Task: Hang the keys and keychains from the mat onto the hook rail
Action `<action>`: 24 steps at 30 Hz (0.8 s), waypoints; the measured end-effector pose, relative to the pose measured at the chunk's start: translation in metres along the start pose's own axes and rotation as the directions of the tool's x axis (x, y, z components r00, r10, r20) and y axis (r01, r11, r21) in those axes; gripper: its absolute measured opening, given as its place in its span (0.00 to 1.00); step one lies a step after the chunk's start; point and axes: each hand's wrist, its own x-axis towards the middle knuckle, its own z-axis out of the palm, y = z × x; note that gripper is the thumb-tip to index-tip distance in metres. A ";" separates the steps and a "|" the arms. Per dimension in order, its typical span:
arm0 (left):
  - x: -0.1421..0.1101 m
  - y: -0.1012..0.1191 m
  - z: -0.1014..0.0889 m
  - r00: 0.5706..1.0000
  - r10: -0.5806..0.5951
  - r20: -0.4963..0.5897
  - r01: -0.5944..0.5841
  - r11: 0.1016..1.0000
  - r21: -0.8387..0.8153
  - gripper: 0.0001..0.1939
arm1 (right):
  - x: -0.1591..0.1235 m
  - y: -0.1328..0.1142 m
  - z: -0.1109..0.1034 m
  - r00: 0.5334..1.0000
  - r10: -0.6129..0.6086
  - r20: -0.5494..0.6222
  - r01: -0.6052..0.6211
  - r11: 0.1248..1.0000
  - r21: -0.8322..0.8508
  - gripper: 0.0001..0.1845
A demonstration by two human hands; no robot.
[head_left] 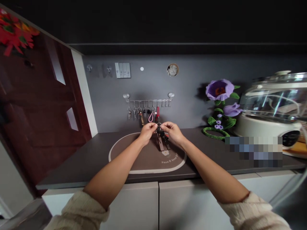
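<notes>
Between my two hands hangs a bunch of keys (160, 140) on a metal ring, above a brown mat with a pale edge (144, 161). My left hand (148, 132) pinches the ring from the left. From the right, my right hand (173, 130) pinches it with thumb and forefinger. Brown strap-like tags and dark pieces dangle below the ring; the keys themselves are hard to tell apart. Just behind my hands, a wall-mounted hook rail (148, 101) carries several key sets, among them a pink loop (151, 117) and a red strap (157, 111).
Purple craft flowers (219, 91) with a green ring base stand right of the mat, beside a white appliance with a clear cover (271, 105). A dark cabinet (153, 25) overhangs the counter (91, 159). At left is a dark red door (48, 95). A blurred patch hides part of the right counter.
</notes>
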 end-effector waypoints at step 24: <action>0.005 -0.007 -0.012 0.993 0.023 -0.113 -0.005 0.988 0.155 0.16 | 0.056 -0.038 -0.016 0.983 0.050 -0.174 -0.030 0.993 0.113 0.13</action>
